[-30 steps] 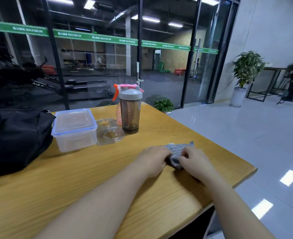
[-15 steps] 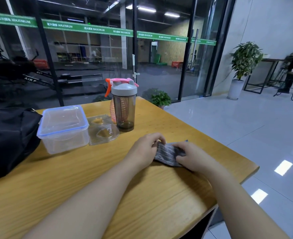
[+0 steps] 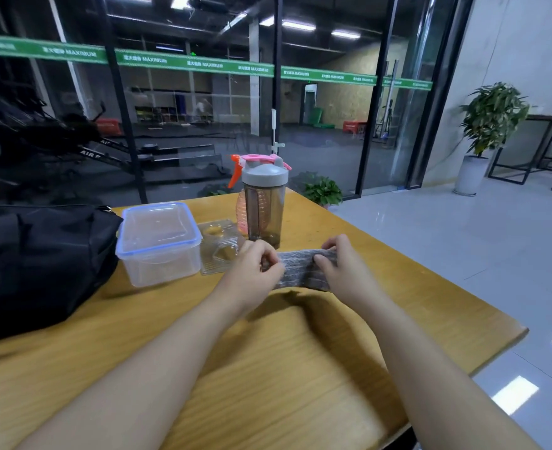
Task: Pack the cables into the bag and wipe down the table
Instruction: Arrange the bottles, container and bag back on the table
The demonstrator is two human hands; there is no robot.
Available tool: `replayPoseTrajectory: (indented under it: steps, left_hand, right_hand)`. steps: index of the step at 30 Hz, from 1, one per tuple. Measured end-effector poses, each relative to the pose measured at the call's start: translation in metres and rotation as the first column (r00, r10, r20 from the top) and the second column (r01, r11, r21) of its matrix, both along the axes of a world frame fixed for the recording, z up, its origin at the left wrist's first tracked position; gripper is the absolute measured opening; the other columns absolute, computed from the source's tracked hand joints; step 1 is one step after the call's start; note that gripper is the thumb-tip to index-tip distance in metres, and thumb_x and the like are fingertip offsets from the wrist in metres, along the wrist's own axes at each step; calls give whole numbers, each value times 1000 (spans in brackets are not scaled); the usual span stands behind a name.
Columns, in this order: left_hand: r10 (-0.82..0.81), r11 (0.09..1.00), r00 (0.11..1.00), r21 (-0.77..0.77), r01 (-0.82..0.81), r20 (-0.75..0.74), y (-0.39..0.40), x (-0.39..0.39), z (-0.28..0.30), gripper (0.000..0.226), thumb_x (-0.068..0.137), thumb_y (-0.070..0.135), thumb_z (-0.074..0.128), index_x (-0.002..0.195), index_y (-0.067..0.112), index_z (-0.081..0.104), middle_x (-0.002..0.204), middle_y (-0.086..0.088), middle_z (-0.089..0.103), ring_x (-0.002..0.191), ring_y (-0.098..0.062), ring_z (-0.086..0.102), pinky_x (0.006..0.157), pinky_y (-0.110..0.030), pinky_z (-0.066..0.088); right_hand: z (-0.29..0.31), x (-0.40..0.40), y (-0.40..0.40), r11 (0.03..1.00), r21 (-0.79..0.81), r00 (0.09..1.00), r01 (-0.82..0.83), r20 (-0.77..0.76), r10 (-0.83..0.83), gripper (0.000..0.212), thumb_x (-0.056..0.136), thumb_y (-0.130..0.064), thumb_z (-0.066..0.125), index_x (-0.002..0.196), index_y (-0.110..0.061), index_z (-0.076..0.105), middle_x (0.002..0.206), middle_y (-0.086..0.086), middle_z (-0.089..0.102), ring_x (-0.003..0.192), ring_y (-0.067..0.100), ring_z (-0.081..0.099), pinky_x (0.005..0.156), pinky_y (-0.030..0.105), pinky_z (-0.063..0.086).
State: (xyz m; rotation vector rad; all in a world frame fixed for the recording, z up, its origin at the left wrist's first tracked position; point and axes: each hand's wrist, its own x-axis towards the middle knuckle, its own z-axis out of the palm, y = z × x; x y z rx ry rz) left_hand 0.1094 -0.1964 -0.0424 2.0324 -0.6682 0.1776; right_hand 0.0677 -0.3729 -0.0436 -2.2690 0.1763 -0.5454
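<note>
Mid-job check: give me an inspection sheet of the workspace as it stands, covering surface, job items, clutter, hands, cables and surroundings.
Surface: wooden table, bare wood in front of the person.
Job's things: grey cloth held stretched above the table; black bag at the left edge of the table.
Clutter: lidded clear container, flat clear plastic tray, dark shaker bottle, pink spray bottle behind it.
Hands: left hand grips the cloth's left end; right hand grips its right end.
Cables: nothing seen.
Surroundings: glass wall behind the table, potted plant on the tiled floor to the right.
</note>
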Motion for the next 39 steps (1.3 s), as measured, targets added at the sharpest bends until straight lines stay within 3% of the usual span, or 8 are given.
replayPoseTrajectory:
  steps: [5, 12, 16, 21, 26, 29, 32, 39]
  left_hand:
    - [144, 985, 987, 82, -150, 70, 48, 3, -1, 28, 82, 7, 54, 74, 29, 40, 90, 7, 41, 69, -2, 41, 57, -8, 32]
    - [373, 914, 927, 179, -364, -23, 115, 1, 2, 25, 79, 8, 58, 74, 30, 47, 97, 3, 41, 66, -3, 43, 50, -7, 34]
    - [445, 864, 895, 281, -418, -36, 148, -2, -3, 16, 79, 10, 59, 86, 24, 54, 104, 2, 38, 77, -8, 43, 67, -14, 29]
    - [461, 846, 887, 300, -440, 1, 167, -8, -13, 14, 81, 9, 58, 88, 20, 54, 107, -1, 39, 79, -9, 45, 62, -12, 29]
    - [377, 819, 919, 419, -391, 119, 176, -12, -20, 16, 88, 16, 54, 102, 21, 58, 123, 1, 42, 114, -14, 41, 91, -16, 31]
    - [235, 757, 968, 609, -238, 86, 180, -17, -22, 36, 96, 31, 41, 131, 25, 46, 147, 11, 31, 143, -11, 8, 115, -37, 4]
    - [163, 707, 986, 700, -95, -31, 181, -25, -25, 48, 99, 41, 29, 146, 31, 22, 155, 16, 10, 142, -3, -3, 112, -41, -14]
    - [157, 712, 987, 694, -106, -11, 188, -41, -24, 46, 100, 35, 30, 145, 35, 23, 155, 16, 9, 142, -3, 0, 114, -39, -9]
  right_hand:
    - [6, 13, 46, 997, 53, 998, -50, 34, 48, 21, 91, -31, 59, 101, -21, 43, 83, -11, 48, 72, 10, 50, 52, 21, 34]
    - [6, 28, 111, 975, 144, 951, -168, -235, 199, 14, 88, -20, 49, 102, -18, 52, 87, -4, 54, 78, 12, 54, 67, 31, 49]
    - [3, 36, 141, 970, 54, 938, -239, -246, 245, 26, 87, -18, 52, 112, -16, 57, 90, -6, 55, 81, 11, 52, 60, 22, 40]
    - [-6, 40, 162, 957, -97, 946, -274, -205, 250, 34, 87, -17, 56, 121, -14, 58, 116, 3, 60, 90, 13, 52, 71, 20, 36]
    - [-8, 36, 166, 930, -268, 964, -251, -159, 214, 35, 93, -17, 52, 127, -14, 53, 127, 4, 52, 111, 19, 51, 86, 23, 39]
    - [-6, 27, 167, 861, -415, 955, -294, -162, 249, 29, 93, -18, 49, 118, -15, 62, 121, 3, 58, 112, 21, 51, 93, 32, 43]
    - [-6, 15, 169, 799, -460, 917, -387, -286, 279, 25, 93, -21, 45, 103, -20, 68, 104, 1, 66, 98, 23, 59, 83, 37, 50]
    - [-9, 0, 169, 815, -394, 895, -426, -318, 314, 28, 94, -26, 47, 117, -20, 63, 117, -1, 64, 106, 20, 58, 90, 36, 48]
